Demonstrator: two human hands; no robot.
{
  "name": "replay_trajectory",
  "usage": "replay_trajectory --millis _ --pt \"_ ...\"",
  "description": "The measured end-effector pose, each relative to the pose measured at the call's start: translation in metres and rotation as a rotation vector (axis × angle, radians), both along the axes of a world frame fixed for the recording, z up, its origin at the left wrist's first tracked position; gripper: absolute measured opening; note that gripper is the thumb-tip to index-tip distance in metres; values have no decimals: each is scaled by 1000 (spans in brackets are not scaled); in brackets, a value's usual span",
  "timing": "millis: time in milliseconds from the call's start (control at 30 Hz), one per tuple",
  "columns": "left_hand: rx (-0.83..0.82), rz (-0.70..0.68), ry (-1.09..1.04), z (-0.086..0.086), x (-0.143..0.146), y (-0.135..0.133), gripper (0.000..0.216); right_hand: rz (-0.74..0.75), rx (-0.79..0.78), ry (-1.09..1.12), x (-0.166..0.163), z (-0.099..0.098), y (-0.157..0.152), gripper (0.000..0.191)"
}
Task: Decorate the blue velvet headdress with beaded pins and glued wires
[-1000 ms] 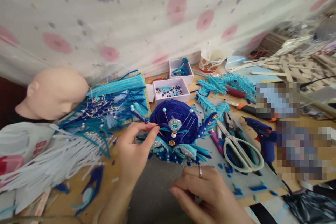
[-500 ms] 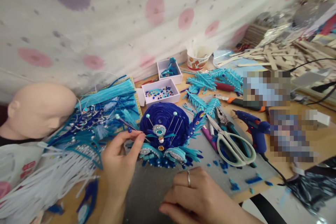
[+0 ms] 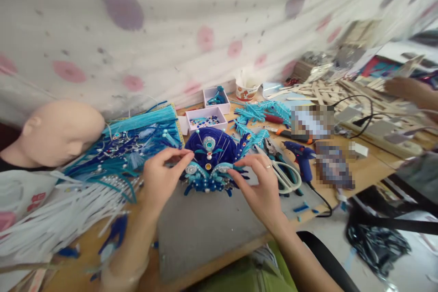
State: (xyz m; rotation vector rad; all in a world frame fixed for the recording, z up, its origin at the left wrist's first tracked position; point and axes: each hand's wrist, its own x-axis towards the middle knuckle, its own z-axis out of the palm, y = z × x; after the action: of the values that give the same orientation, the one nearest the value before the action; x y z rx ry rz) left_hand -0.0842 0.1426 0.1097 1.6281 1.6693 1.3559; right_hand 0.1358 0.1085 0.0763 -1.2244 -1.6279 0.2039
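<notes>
White flowered curtain (image 3: pixel 164 54) hangs across the back; wooden table (image 3: pixel 367 171) stands below it, crowded with craft stuff; grey mat (image 3: pixel 208 228) lies at the near edge of the table, its front part bare; bald dummy head (image 3: pixel 63 132) sits tilted at the far left, beside a bundle of white strips (image 3: pixel 65 223); loose pile of wooden sticks (image 3: pixel 342 91) covers the back right, with another person's hand (image 3: pixel 402 86) over its outer end.

Blue headpiece (image 3: pixel 212 180) is at the far part of the mat, between the person's 2 hands; whether it rests there or is lifted cannot be told; right hand (image 3: pixel 258 187) grips the right pearl-edged curl of the headpiece between thumb and fingers; left hand (image 3: pixel 164 178) has thumb and index finger pinched together at the headpiece's left edge, apparently on the stem of a pearl-tipped pin (image 3: pixel 164 132), the contact being too small to confirm.

Pale-handled scissors (image 3: pixel 287 178) lie just beside the right hand; blue glue gun (image 3: pixel 304 159) lies to the right of them; 2 white boxes stand behind the headpiece, the nearer box (image 3: pixel 207 128) holding loose beads; paper cup (image 3: pixel 247 90) stands near the farther box (image 3: pixel 223 107); turquoise stone (image 3: pixel 209 144) sits on the headpiece's front, above a smaller amber stone (image 3: pixel 208 166).
</notes>
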Motion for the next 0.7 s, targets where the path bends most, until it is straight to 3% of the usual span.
replay_trajectory --millis 233,367,700 --pt "73 -198 30 -6 -10 19 16 -150 120 39 -1 -7 -19 6" --pt "84 -276 97 -11 -12 24 23 -179 166 56 3 -22 -41 8" --pt "95 -249 231 -8 -24 30 30 -100 146 80 5 -60 -66 9"
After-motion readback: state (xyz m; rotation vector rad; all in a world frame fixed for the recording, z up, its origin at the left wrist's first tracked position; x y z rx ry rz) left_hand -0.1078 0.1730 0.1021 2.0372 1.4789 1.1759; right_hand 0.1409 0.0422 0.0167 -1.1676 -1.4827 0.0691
